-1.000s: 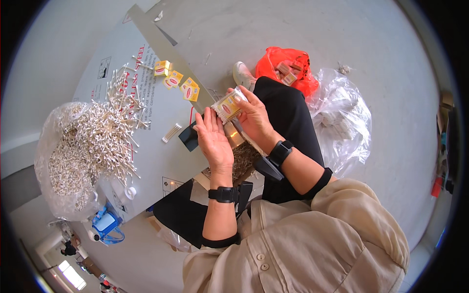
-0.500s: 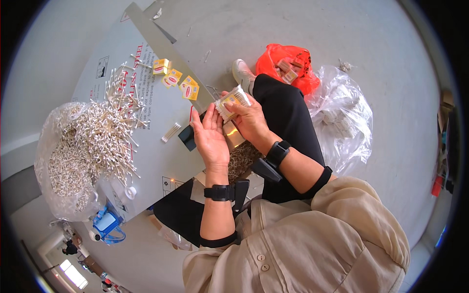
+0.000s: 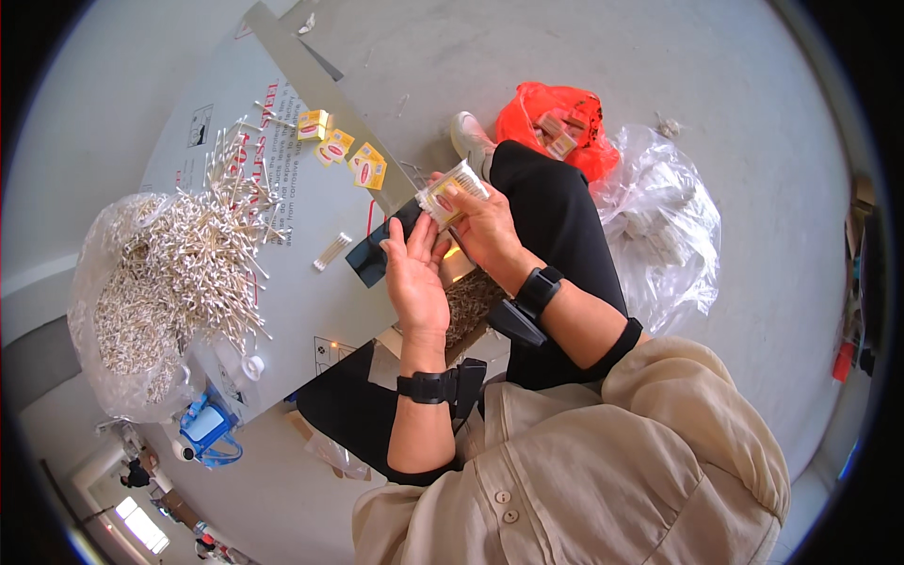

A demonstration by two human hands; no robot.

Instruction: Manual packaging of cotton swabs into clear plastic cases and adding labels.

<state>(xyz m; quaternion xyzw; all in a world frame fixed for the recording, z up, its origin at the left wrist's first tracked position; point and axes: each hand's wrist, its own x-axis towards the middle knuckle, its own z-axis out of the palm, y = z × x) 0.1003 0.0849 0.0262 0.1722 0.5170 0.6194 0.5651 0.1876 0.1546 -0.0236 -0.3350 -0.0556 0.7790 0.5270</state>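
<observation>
A pack of cotton swabs (image 3: 463, 181) with a yellow label is gripped in my right hand (image 3: 492, 232), the thumb lying across its face. My left hand (image 3: 418, 284) is open, palm up, its fingers stretched toward the pack's lower end. Whether the left fingertips touch the pack I cannot tell. On the table, left of my hands, lies a small bunch of swabs (image 3: 331, 252) beside a dark flat piece (image 3: 371, 260). Yellow printed labels (image 3: 368, 168) and a small yellow stack (image 3: 313, 124) rest near the table's edge.
A large heap of loose swabs (image 3: 212, 264) spills from a clear bag (image 3: 85, 282) on the metal table (image 3: 311, 311). Below my hands is a cardboard box (image 3: 471, 311) of swabs. A red bag (image 3: 527, 104) of packs and a clear plastic bag (image 3: 697, 207) sit on the floor, right.
My left hand has dropped slightly away from the pack, leaving more of the dark flat piece visible. The pack stays in my right hand, turned a little.
</observation>
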